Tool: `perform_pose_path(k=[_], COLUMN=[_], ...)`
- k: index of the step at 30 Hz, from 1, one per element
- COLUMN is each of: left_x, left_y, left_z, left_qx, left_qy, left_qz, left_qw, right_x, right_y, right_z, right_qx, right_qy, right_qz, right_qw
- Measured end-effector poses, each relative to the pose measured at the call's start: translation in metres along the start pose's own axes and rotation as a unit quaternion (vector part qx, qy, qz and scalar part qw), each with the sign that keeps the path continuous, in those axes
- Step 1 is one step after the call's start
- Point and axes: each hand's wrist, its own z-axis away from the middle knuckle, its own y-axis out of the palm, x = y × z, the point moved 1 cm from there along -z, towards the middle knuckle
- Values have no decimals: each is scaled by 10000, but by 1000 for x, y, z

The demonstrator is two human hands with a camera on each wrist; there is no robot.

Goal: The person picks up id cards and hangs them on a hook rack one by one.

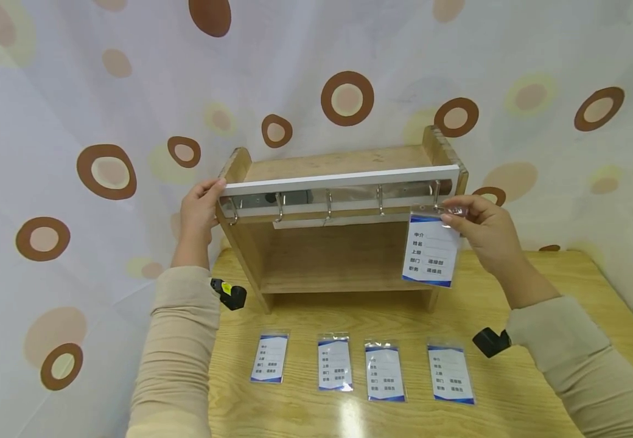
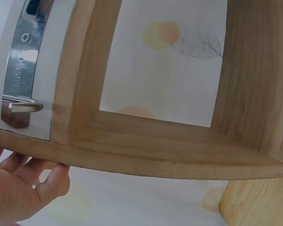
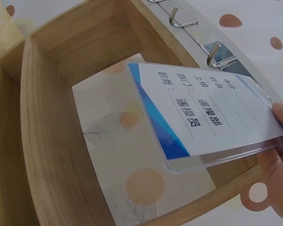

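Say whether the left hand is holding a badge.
No, the left hand grips the end of the wooden shelf, and the right hand pinches a badge.

A wood-grained desk [image 1: 272, 413] carries four clear-sleeved badge cards [image 1: 335, 364], lying apart in an uneven row; behind them a wooden shelf unit [image 1: 344, 261] appears to stand on it, its rear footing hidden.

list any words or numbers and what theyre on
"中介:" on held card
"姓名:" same card
"上级:" same card
"部门: 遥操部" same card
"职务: 遥操员" same card
"SUS" on metal strip, rest blurred
Four lying cards: too small to read surely
Yellow sticker on black device: unreadable
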Motion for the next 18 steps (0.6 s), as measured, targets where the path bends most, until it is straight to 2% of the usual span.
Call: perform_pose_path(k=[3,9,11,16,18], left_x=[1,2,2,3,3], left_y=[2,6,6,7,7], left_z=[1,1,1,1,1], left_qx=[-36,-124,-172,-269,-285], left_qy=[74,357,411,463,498], left_qz=[-16,-81,-106,-138,-169], left_qw=[10000,9993,9990,9985,9982], right_x=[0,-1,-1,-1,-1], right_y=[-1,-2,-3,-6,-6], right_z=[1,1,1,1,2], right_qx=[-46,-322,-348,-234,-226], right_qy=[186,522,582,680,749], right_qz=[86,820,553,-601,-658], right_qw=[9998,9947,9962,9956,9948])
